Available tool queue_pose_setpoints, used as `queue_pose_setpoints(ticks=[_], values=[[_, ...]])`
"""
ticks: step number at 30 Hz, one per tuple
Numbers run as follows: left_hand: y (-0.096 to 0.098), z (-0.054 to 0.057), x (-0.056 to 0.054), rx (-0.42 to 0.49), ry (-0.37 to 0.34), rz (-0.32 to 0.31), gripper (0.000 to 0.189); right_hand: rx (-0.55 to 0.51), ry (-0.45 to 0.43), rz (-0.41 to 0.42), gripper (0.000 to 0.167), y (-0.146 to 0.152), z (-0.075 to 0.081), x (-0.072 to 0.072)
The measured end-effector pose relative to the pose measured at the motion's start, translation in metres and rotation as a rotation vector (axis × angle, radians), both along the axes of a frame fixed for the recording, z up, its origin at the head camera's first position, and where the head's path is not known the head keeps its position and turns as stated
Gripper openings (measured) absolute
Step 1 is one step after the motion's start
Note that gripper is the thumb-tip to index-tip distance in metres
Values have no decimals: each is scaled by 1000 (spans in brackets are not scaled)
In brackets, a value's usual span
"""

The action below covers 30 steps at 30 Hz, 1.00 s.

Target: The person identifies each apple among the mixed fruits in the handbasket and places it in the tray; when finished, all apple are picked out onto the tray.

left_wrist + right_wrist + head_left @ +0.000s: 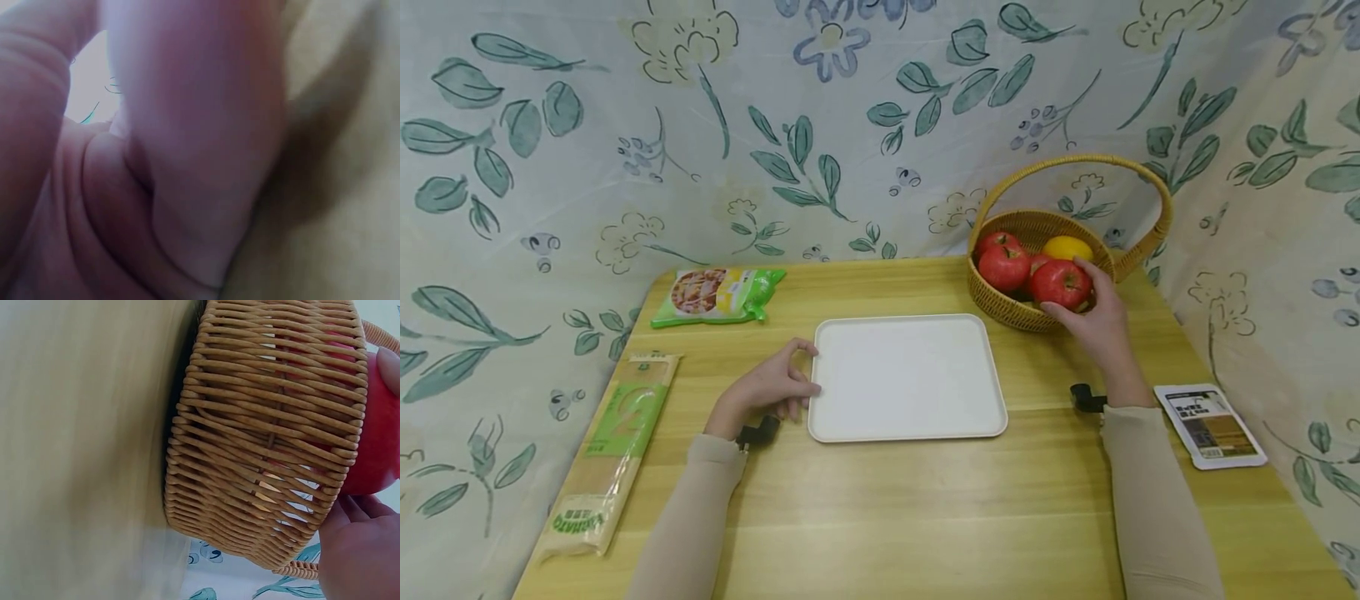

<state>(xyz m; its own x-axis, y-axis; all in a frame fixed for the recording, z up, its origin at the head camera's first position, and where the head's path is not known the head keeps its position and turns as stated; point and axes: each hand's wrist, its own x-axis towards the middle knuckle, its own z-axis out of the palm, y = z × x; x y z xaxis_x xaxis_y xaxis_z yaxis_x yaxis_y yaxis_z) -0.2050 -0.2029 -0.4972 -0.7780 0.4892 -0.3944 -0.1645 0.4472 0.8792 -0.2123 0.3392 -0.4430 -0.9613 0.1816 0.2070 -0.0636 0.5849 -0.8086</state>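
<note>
My right hand (pixel 1097 321) reaches over the near rim of a wicker basket (pixel 1011 312) and grips a red apple (pixel 1060 285), thumb on the near side and fingers on the right. In the right wrist view the apple (pixel 378 434) bulges above the basket's woven side (pixel 269 419). More red apples (pixel 1003 267) and a yellow lemon-like fruit (pixel 1067 248) lie in the basket. Beside the white tray (pixel 910 379), my left hand (pixel 771 383) has thumb and index fingertips apart at its left edge. Blurred fingers (pixel 200 125) fill the left wrist view.
A green food bag (pixel 718 296) lies at the table's back left, with a long noodle-like packet (pixel 617 450) along the left edge. To the right of my right forearm is a white labelled packet (pixel 1210 425). The basket's tall handle (pixel 1075 160) arches over the fruit.
</note>
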Motion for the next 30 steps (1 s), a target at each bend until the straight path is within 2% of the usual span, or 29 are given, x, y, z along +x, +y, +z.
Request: queue_pose_setpoints(ticks=[8,14,18,23,30], values=[[1,1,0,3,2,-14,73,-77,34,-40,88,-6,12,4],[2,0,0,-13,19,-25,73,-87,63,4,86,-19,28,10],[2,-1,0,-22,20,-14,74,-102,20,76,85,-33,37,13],[2,-3,0,-11,22,-21,71,-167,-74,219,84,-58,40,14],[4,0,1,6,24,-29,69,-202,-151,364,83,-105,26,4]])
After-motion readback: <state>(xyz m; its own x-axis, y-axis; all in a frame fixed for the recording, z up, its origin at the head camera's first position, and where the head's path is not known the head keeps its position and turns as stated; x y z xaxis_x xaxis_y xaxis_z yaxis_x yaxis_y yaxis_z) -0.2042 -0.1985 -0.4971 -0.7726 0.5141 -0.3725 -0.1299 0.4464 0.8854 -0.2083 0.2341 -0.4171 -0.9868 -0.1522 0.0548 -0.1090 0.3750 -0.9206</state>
